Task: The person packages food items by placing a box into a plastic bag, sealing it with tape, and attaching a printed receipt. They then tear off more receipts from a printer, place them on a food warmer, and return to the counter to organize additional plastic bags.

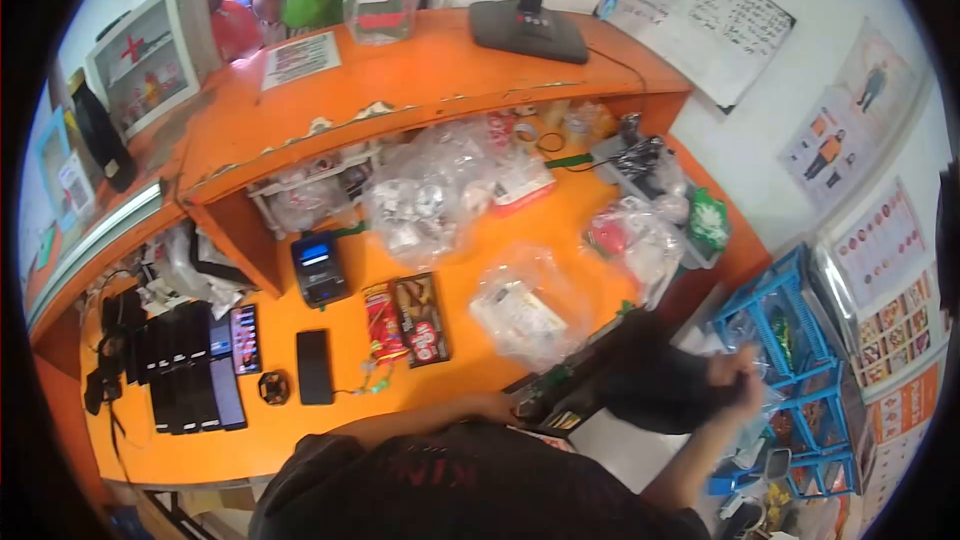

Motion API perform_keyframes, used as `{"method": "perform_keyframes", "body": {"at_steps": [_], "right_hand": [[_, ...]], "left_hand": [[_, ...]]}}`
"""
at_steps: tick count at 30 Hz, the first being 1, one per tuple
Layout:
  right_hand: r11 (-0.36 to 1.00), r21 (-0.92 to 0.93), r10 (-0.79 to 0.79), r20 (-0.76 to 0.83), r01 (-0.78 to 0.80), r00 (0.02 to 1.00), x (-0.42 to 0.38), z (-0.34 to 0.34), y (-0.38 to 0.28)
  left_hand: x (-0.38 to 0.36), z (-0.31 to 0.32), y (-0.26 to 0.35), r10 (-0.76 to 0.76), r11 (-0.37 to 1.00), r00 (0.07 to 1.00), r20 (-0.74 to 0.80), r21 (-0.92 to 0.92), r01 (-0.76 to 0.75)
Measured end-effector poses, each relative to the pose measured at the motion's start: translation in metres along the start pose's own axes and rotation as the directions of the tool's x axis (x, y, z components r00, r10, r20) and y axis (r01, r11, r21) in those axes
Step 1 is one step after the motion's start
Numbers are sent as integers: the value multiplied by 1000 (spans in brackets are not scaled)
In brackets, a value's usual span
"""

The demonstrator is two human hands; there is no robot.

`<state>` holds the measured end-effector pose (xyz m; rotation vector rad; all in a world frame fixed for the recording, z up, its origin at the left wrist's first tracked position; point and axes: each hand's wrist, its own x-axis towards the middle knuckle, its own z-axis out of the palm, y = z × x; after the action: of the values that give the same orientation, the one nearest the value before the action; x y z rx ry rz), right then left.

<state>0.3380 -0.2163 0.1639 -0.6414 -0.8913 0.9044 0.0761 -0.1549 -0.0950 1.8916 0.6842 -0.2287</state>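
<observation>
My left hand (503, 405) rests at the front edge of the orange desk (330, 420), beside an open drawer (548, 410) holding small items. Whether its fingers hold anything is hidden. My right hand (737, 370) is raised to the right of the desk and grips a black bag (655, 390), which is blurred. My black shirt (450, 485) fills the bottom of the view. Nearest my left hand on the desk lie a clear plastic bag with a white packet (520, 312), a dark snack box (421, 318) and a red snack pack (383, 320).
A black phone (314, 366), a card terminal (318, 268), a row of phones (190, 368) and several plastic bags (425, 200) lie on the desk. A blue rack (790, 325) stands at right. A fan base (530, 28) sits on the counter; another person's green sleeve (310, 2) reaches a clear container (380, 5).
</observation>
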Motion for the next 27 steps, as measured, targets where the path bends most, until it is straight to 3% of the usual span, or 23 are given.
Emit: {"method": "perform_keyframes", "body": {"at_steps": [1, 2, 4, 5, 6, 7, 8, 9, 10, 11, 12, 13, 15, 16, 17, 18, 19, 20, 22, 23, 24, 26, 27], "right_hand": [[993, 106, -66, 184, 47, 981, 7, 12, -14], [993, 115, -53, 186, 31, 981, 11, 17, -20], [983, -176, 88, 189, -55, 978, 17, 25, -21], [984, -166, 95, 196, -63, 976, 18, 33, -16], [948, -273, 237, 268, -162, 934, 17, 46, -8], [891, -385, 375, 324, -241, 869, 16, 60, 0], [888, -393, 410, 442, -238, 798, 17, 72, 9], [884, -403, 440, 551, -236, 709, 18, 83, 20], [882, -406, 448, 557, -242, 699, 18, 92, 32], [926, -103, 343, 635, -364, 692, 19, 99, 44], [859, 206, 223, 674, -468, 705, 21, 104, 55], [853, 315, 140, 631, -416, 763, 26, 109, 65], [779, 451, 250, 415, -437, 875, 36, 126, 72], [874, 238, 302, 417, -424, 857, 47, 117, 87], [921, 12, 352, 407, -390, 843, 60, 102, 105], [837, -365, 507, 238, -407, 829, 62, 99, 112], [837, -363, 512, 254, -410, 820, 61, 96, 121], [790, -563, 466, 296, -242, 834, 59, 92, 130], [541, -826, 386, 413, 160, 825, 60, 86, 141], [886, -431, 444, 682, -172, 582, 47, 98, 136], [825, -386, 541, 750, -412, 380, 30, 128, 126], [791, -612, 606, 785, 4, 125, 16, 141, 166], [705, -699, 700, 713, -123, -37, 8, 149, 170]], "left_hand": [[1, -2, 0, -101, 971, 993, 59, 223, 85], [-26, -17, 28, -178, 926, 982, -60, 328, 188], [-55, -45, 69, -106, 924, 959, -264, 329, 193], [-67, -66, 91, 18, 978, 940, -341, 200, 53], [-80, -85, 110, 131, 991, 891, -435, 85, -105], [-96, -91, 131, 333, 938, 706, -625, 145, -314], [-108, -95, 145, 483, 837, 438, -758, 252, -486], [-113, -99, 150, 477, 840, 432, -765, 253, -480], [-117, -100, 152, 556, 797, 469, -686, 279, -536], [-123, -101, 157, 626, 751, 498, -600, 292, -593], [-134, -112, 161, 550, 828, 751, -365, 116, -549], [-134, -109, 153, 540, 833, 750, -382, 113, -542], [-134, -105, 131, 408, 770, 830, -380, -346, -537], [-143, -104, 130, 397, 735, 693, -602, -243, -633], [-149, -106, 122, 273, 739, 700, -660, -322, -592], [-158, -108, 113, 156, 708, 721, -675, -433, -558], [-167, -111, 104, 42, 660, 736, -675, -534, -527], [-177, -110, 96, 35, 665, 721, -692, -522, -534], [-188, -103, 84, -68, 782, 630, -773, -434, -447], [-186, -97, 80, -82, 777, 617, -783, -438, -452], [-186, -91, 74, -57, 752, 565, -823, -407, -518], [-195, -83, 75, -126, 759, 452, -883, -380, -529], [-197, -77, 71, -142, 762, 443, -885, -383, -522]]}}
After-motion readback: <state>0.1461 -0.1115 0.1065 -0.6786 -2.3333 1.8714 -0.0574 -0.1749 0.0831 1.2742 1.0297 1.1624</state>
